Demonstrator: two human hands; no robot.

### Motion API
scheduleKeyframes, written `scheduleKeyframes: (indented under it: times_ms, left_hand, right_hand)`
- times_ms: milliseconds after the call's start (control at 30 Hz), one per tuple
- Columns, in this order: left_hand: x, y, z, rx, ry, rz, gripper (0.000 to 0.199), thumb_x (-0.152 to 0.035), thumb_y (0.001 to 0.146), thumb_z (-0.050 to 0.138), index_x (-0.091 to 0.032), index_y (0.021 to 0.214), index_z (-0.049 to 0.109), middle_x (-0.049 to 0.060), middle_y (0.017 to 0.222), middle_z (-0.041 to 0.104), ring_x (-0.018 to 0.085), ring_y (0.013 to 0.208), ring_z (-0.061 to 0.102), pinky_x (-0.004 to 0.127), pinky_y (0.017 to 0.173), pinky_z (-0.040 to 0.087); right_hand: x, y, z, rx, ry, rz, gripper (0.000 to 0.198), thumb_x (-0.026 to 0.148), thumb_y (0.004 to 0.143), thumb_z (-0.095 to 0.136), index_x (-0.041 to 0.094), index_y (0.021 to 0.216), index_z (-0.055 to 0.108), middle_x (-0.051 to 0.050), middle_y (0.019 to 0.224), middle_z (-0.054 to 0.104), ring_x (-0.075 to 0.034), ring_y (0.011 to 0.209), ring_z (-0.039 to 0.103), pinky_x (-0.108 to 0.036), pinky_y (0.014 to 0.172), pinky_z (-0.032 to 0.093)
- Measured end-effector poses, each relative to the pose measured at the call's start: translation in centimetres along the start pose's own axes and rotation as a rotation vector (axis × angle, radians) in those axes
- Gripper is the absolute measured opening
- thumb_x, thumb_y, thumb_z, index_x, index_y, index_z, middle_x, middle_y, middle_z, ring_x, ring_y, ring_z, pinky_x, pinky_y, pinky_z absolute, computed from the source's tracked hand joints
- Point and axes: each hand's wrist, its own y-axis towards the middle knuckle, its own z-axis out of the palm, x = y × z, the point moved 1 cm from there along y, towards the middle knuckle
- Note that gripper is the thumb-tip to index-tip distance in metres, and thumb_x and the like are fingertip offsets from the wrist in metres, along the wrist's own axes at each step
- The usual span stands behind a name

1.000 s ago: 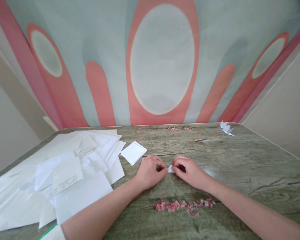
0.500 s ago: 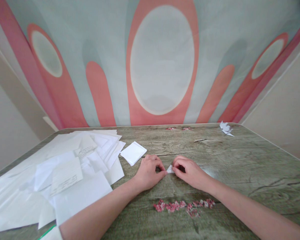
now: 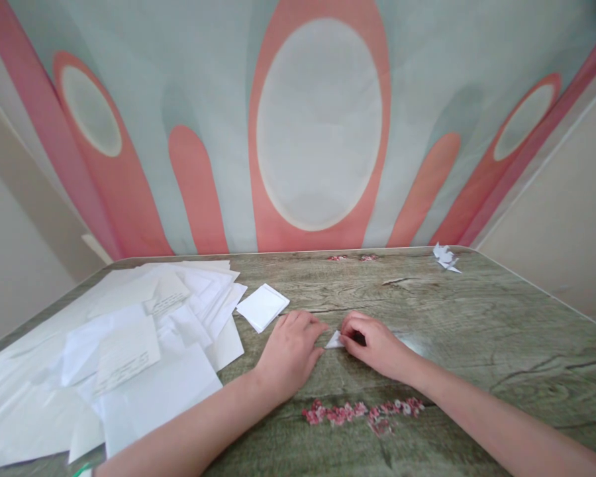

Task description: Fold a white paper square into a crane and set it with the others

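Observation:
A small folded piece of white paper (image 3: 334,341) lies just above the wooden table, its pointed left end showing. My right hand (image 3: 370,341) pinches its right side between thumb and fingers, which hide that part. Just left of the paper, my left hand (image 3: 293,351) has thumb and fingers apart, with nothing between them. Beyond my left hand rests a stack of square white paper (image 3: 263,307).
Loose white sheets (image 3: 169,391) cover the left of the table (image 3: 467,344). Several folded white paper pieces (image 3: 446,257) sit at the far right corner. A pink flower print (image 3: 357,412) marks the near surface. A patterned wall (image 3: 318,126) rises behind.
My left thumb and fingers have let go of the paper's left tip and spread apart, drawing slightly left. My right hand keeps its pinch. The view has shifted a little.

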Motion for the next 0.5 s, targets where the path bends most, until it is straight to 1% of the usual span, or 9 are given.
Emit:
scheduleKeyframes:
  times_ms: [33, 100, 167, 300, 500]
  left_hand:
    - [-0.4, -0.2, -0.1, 0.011, 0.049, 0.031, 0.034, -0.020, 0.079, 0.057, -0.024, 0.113, 0.053, 0.005, 0.106, 0.056, 0.023, 0.104, 0.047, 0.038, 0.090, 0.037]
    - [-1.1, -0.5, 0.0, 0.036, 0.141, 0.098, 0.033, -0.020, 0.082, 0.052, -0.024, 0.115, 0.051, 0.006, 0.109, 0.056, 0.023, 0.108, 0.045, 0.040, 0.094, 0.034]
    - [-1.7, -0.8, 0.4, 0.044, 0.220, 0.139, 0.033, -0.025, 0.083, 0.051, -0.022, 0.116, 0.051, 0.007, 0.112, 0.056, 0.025, 0.113, 0.043, 0.042, 0.098, 0.029]
    - [-2.1, -1.1, 1.4, 0.048, 0.278, 0.148, 0.037, -0.034, 0.085, 0.048, -0.019, 0.119, 0.049, 0.008, 0.116, 0.056, 0.025, 0.117, 0.041, 0.043, 0.103, 0.023]
    - [-2.1, -1.3, 1.8, 0.064, 0.309, 0.156, 0.037, -0.035, 0.088, 0.044, -0.017, 0.119, 0.050, 0.007, 0.118, 0.056, 0.025, 0.118, 0.040, 0.041, 0.105, 0.020]
  right_hand:
    - [0.0, 0.0, 0.0, -0.001, 0.000, -0.002, 0.011, 0.013, 0.079, 0.052, 0.018, 0.069, 0.054, -0.002, 0.076, 0.056, -0.014, 0.071, 0.053, -0.027, 0.066, 0.041]
    - [-0.2, 0.0, 0.1, -0.004, 0.001, -0.005, 0.010, 0.014, 0.079, 0.053, 0.019, 0.070, 0.055, -0.002, 0.076, 0.056, -0.014, 0.071, 0.053, -0.027, 0.065, 0.041]
    - [-0.3, -0.1, 0.1, -0.007, 0.010, -0.009, 0.010, 0.014, 0.078, 0.053, 0.019, 0.070, 0.054, -0.001, 0.076, 0.056, -0.014, 0.071, 0.053, -0.026, 0.065, 0.041]
    - [-0.3, -0.1, 0.2, -0.014, 0.015, -0.012, 0.011, 0.013, 0.078, 0.053, 0.019, 0.068, 0.053, -0.001, 0.076, 0.056, -0.014, 0.071, 0.053, -0.026, 0.064, 0.041]
    - [-0.1, -0.1, 0.1, -0.016, 0.005, -0.012, 0.013, 0.012, 0.077, 0.051, 0.019, 0.067, 0.052, -0.001, 0.076, 0.055, -0.014, 0.070, 0.053, -0.026, 0.064, 0.041]
